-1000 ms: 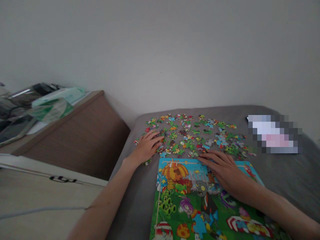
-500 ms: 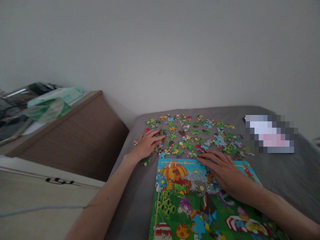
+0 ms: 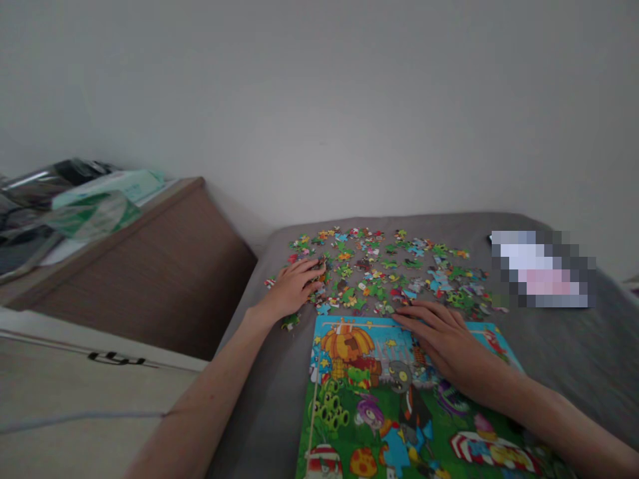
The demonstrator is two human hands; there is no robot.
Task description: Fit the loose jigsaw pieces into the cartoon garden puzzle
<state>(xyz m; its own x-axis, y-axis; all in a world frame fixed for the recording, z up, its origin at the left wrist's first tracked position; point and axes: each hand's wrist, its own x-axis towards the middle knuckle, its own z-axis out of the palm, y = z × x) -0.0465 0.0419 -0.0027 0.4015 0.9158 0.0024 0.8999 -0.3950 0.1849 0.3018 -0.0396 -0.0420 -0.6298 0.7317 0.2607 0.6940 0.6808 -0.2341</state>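
Note:
Loose jigsaw pieces [image 3: 372, 276] lie scattered across the grey cloth-covered surface. My left hand [image 3: 289, 287] is at their left side, its fingers closed around a small puzzle piece [image 3: 323, 267] that looks tilted up at the fingertips. A puzzle board [image 3: 344, 392] with a bright cartoon picture lies nearest me, its top edge next to the loose pieces. My right hand [image 3: 446, 332] rests palm down over the board's upper right, fingers stretched out and fingertips reaching the near pieces. The underside of that hand is hidden.
At the right, a blurred-out phone-like thing [image 3: 544, 269] lies on the grey cover [image 3: 554, 352]. A brown wooden cabinet [image 3: 150, 266] stands left, with plastic packages [image 3: 104, 199] on top. Below it is a pale drawer front [image 3: 74, 392] with a dark handle. A plain wall rises behind.
My left fingers have drawn slightly together, and a piece now shows tilted at their tips. My right hand and the board have stayed in place.

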